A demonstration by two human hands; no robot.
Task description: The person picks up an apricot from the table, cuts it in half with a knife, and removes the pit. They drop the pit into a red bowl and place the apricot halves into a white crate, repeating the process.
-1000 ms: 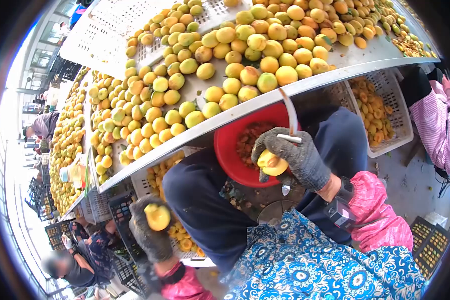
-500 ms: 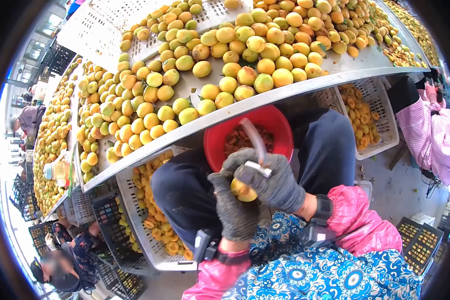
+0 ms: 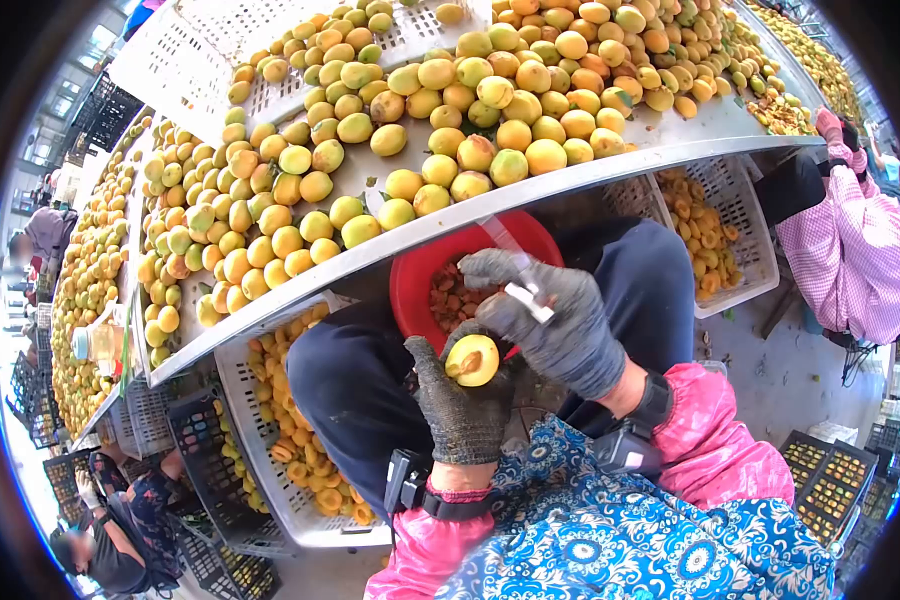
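My left hand (image 3: pixel 462 405), in a dark grey knit glove, is closed around an apricot half (image 3: pixel 472 360). The cut yellow face points up, with a brown pit or pit hollow in its middle. Just right of it, my gloved right hand (image 3: pixel 560 325) is closed on a small tool (image 3: pixel 528 302) with a white end and a clear, pale strip reaching toward the bucket. Its working edge is hidden. Beneath both hands, between my knees, is a red bucket (image 3: pixel 410 270) with brown pits (image 3: pixel 455 300) in it.
A metal-edged table (image 3: pixel 420 240) piled with whole apricots (image 3: pixel 545 155) spans the front. White crates of apricot halves stand at left (image 3: pixel 260 440) and right (image 3: pixel 760 250). Black crates (image 3: pixel 225 470) are beyond. One person in pink checks (image 3: pixel 845 250) sits right; another person (image 3: pixel 120 530) is lower left.
The apricot, whole-looking in both hands before, now shows an open cut face in my left hand. My right hand has moved away to the right and its fingers have lifted.
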